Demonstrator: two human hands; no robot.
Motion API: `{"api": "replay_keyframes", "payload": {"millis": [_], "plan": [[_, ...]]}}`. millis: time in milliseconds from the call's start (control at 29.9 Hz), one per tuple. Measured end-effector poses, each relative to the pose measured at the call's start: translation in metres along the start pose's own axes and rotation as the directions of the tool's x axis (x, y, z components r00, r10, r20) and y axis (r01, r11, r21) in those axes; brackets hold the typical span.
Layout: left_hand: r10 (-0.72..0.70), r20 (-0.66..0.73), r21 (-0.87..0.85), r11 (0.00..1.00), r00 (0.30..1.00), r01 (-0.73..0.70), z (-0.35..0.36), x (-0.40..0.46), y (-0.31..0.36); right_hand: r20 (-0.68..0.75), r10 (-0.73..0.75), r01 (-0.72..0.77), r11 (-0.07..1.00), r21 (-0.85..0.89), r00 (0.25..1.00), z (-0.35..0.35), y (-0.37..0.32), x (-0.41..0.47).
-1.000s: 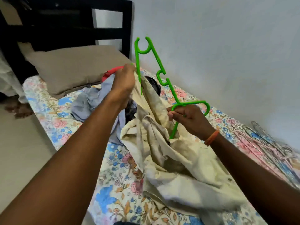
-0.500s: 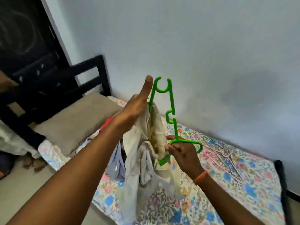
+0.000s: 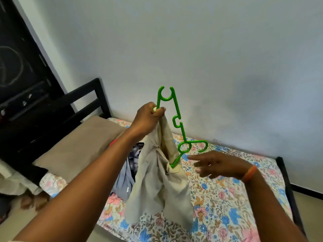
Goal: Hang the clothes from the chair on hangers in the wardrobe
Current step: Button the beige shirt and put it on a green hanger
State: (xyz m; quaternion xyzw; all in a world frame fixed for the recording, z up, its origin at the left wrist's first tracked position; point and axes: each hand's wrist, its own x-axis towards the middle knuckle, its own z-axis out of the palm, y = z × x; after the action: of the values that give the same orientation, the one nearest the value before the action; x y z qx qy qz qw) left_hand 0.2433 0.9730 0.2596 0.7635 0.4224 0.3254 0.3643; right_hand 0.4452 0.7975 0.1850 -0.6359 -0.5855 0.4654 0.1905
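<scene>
A bright green plastic hanger (image 3: 179,123) stands tilted on end in front of me, one arm tucked inside a beige garment (image 3: 160,186) that droops from it over the bed. My left hand (image 3: 148,117) pinches the top of the hanger together with the beige cloth. To the right of the hanger's hook, my right hand (image 3: 216,165) hovers with fingers spread and touches nothing; an orange band is on its wrist. More clothes (image 3: 129,172), grey-blue and dark, lie in a heap on the bed behind the beige garment.
The bed has a floral sheet (image 3: 227,198), a brown pillow (image 3: 78,145) and a black frame (image 3: 83,100). Wire hangers (image 3: 225,147) lie by the pale wall. A dark door (image 3: 19,67) is at the left, with someone's feet (image 3: 33,201) on the floor beside the bed.
My right hand has let go of the hanger's hook and opened, moving off to the right. My left thumb has closed down onto the hanger. The view has lifted slightly.
</scene>
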Motion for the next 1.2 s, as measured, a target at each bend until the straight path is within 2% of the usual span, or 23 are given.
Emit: {"api": "replay_keyframes", "payload": {"millis": [33, 67, 100, 134, 167, 234, 267, 301, 368, 435, 502, 568, 669, 736, 836, 936, 1036, 1137, 1204], "plan": [[0.004, 0.016, -0.016, 1.0, 1.0, -0.004, -0.001, 0.001, -0.001, -0.138, -0.04, 0.058, 0.99, 0.129, 0.99, 0.0, -0.004, -0.009], [0.019, 0.039, -0.042, 0.999, 0.999, -0.017, -0.003, 0.001, -0.001, -0.39, -0.068, 0.16, 0.965, 0.208, 0.918, 0.003, -0.011, -0.012], [0.035, 0.066, -0.067, 0.997, 0.997, -0.03, -0.004, 0.001, 0.0, -0.609, -0.097, 0.247, 0.954, 0.167, 0.787, 0.008, -0.018, -0.011], [0.05, 0.095, -0.093, 0.995, 0.994, -0.041, -0.004, 0.0, 0.002, -0.715, -0.154, 0.275, 0.96, 0.055, 0.682, 0.012, -0.029, -0.004], [0.065, 0.131, -0.129, 0.99, 0.989, -0.048, -0.003, -0.002, 0.007, -0.734, -0.227, 0.294, 0.955, -0.04, 0.64, 0.02, -0.036, 0.008], [0.098, 0.214, -0.217, 0.975, 0.972, -0.05, -0.002, -0.006, 0.015, -0.733, -0.297, 0.309, 0.943, -0.125, 0.612, 0.036, -0.051, 0.03], [0.111, 0.273, -0.26, 0.965, 0.956, -0.038, -0.004, -0.009, 0.019, -0.781, -0.312, 0.308, 0.938, -0.161, 0.541, 0.04, -0.054, 0.039], [0.123, 0.353, -0.315, 0.949, 0.927, -0.006, -0.008, -0.009, 0.02, -0.832, -0.337, 0.31, 0.927, -0.211, 0.44, 0.041, -0.054, 0.044], [0.134, 0.554, -0.426, 0.894, 0.822, 0.141, -0.02, -0.008, 0.016, -0.882, -0.384, 0.262, 0.912, -0.315, 0.275, 0.038, -0.049, 0.043], [0.119, 0.691, -0.447, 0.845, 0.713, 0.292, -0.033, -0.004, 0.005, -0.907, -0.363, 0.23, 0.921, -0.314, 0.213, 0.031, -0.039, 0.036], [0.072, 0.723, -0.417, 0.839, 0.687, 0.351, -0.034, 0.001, -0.006, -0.936, -0.285, 0.205, 0.948, -0.244, 0.208, 0.024, -0.029, 0.028], [-0.017, 0.673, -0.366, 0.861, 0.74, 0.353, -0.026, 0.004, -0.013, -0.952, -0.243, 0.156, 0.964, -0.215, 0.184, 0.019, -0.023, 0.022], [-0.108, 0.537, -0.251, 0.926, 0.837, 0.28, -0.006, 0.008, -0.011, -0.97, -0.214, 0.125, 0.972, -0.2, 0.115, 0.019, -0.021, 0.019], [-0.064, 0.458, -0.235, 0.953, 0.887, 0.19, 0.01, 0.006, -0.003, -0.973, -0.212, 0.151, 0.969, -0.197, 0.094, 0.025, -0.024, 0.023], [0.024, 0.375, -0.281, 0.955, 0.927, 0.089, 0.026, 0.005, 0.013, -0.963, -0.248, 0.157, 0.961, -0.23, 0.107, 0.038, -0.027, 0.036], [0.015, 0.383, -0.318, 0.941, 0.924, 0.116, 0.03, 0.009, 0.018, -0.966, -0.236, 0.14, 0.965, -0.22, 0.107, 0.042, -0.027, 0.045], [0.054, 0.426, -0.33, 0.939, 0.903, 0.1, 0.027, 0.01, 0.017, -0.944, -0.283, 0.114, 0.957, -0.267, 0.168, 0.044, -0.027, 0.049], [0.034, 0.368, -0.48, 0.863, 0.929, 0.158, 0.018, 0.015, 0.016, -0.883, -0.397, 0.103, 0.918, -0.383, 0.25, 0.05, -0.026, 0.051], [0.063, 0.352, -0.394, 0.915, 0.934, 0.087, 0.011, 0.019, 0.013, -0.837, -0.474, 0.09, 0.879, -0.468, 0.274, 0.053, -0.02, 0.05]]}}
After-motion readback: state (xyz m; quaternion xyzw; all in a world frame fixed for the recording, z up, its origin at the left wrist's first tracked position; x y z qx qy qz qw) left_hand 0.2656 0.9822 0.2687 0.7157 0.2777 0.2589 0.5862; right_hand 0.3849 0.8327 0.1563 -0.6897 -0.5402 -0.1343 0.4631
